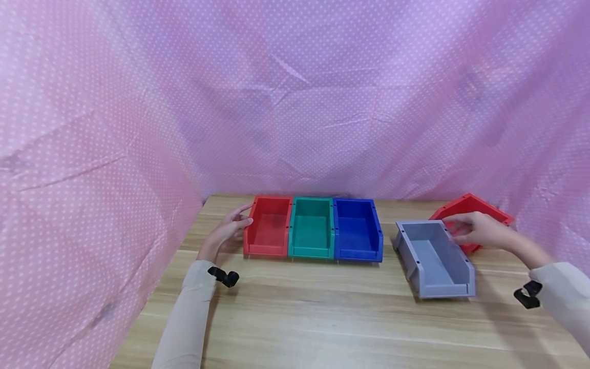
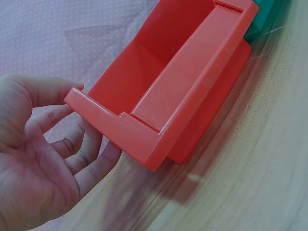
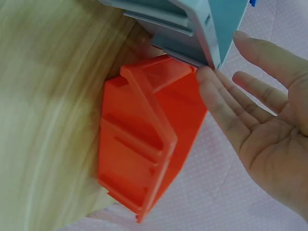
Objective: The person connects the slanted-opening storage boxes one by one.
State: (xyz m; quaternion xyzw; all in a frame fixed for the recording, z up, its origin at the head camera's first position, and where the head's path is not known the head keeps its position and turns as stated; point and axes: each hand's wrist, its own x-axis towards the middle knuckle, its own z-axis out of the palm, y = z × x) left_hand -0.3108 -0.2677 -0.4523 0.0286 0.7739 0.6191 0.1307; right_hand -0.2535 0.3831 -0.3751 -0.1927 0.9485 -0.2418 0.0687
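Note:
My left hand [image 1: 227, 231] is at the left side of a red storage bin [image 1: 269, 252], its fingers against the outer wall and the thumb at the rim. This bin stands side by side with a green bin [image 1: 311, 252] and a blue bin [image 1: 358, 254]. Over on the right, my right hand [image 1: 479, 229] holds a grey bin [image 1: 446, 291] by its right wall, thumb on the inner side and fingers outside. Partly hidden behind that hand, a second red bin [image 3: 130, 139] sits at an angle next to the grey one.
The bins are on a wood-grain table [image 1: 313, 318]. Pink dotted cloth [image 1: 295, 118] hangs behind and along the sides. A black wrist mount [image 1: 223, 277] is strapped at the left sleeve, another mount [image 1: 528, 294] at the right.

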